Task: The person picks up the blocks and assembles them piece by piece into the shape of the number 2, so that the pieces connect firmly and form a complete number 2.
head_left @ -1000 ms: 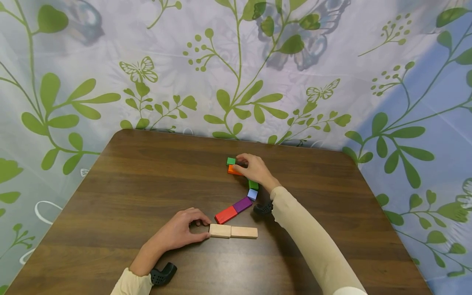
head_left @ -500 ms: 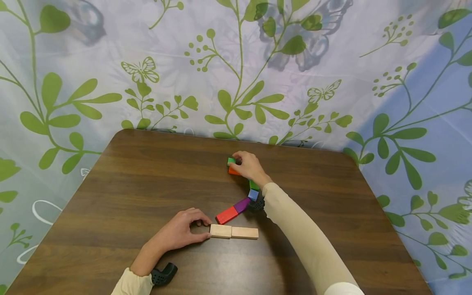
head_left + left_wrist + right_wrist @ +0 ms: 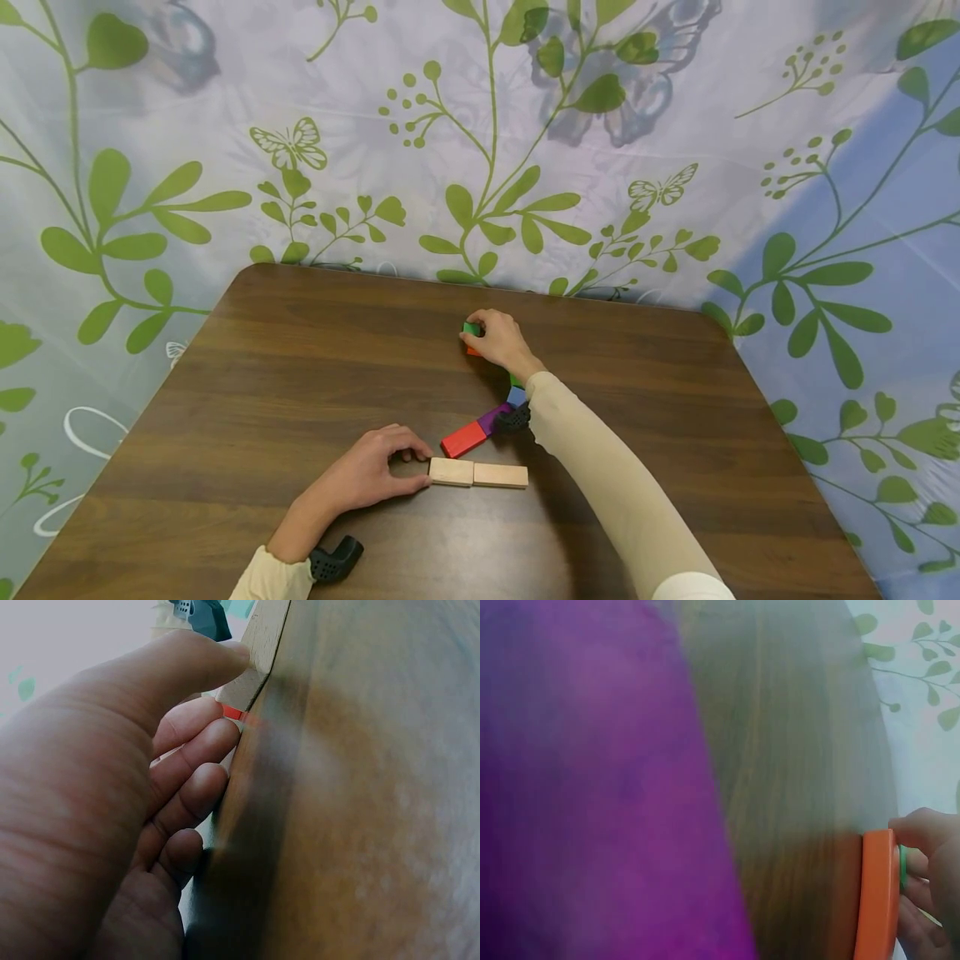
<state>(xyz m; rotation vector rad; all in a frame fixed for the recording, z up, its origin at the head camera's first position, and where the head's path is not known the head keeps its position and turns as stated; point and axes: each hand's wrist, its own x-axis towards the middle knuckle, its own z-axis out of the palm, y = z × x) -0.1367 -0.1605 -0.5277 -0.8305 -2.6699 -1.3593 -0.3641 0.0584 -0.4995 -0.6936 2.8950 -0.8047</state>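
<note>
My left hand pinches the left end of a plain wooden block, thumb on its near side and fingertips by its far side. A second plain wooden block lies end to end with it. Farther back, the thumb and fingers of my right hand pinch a small green block. That one sits at the far end of a curved row, beside an orange block, which the hand partly covers in the head view.
The curved row runs through a dark green block, a blue block, a purple block and a red block beside the wooden ones. My right wrist's black camera hangs close over the purple block. A patterned cloth stands behind the table.
My right hand has shifted slightly left and taken the small green block between thumb and fingers. Its wrist camera has moved left over the row. The left hand holds still.
</note>
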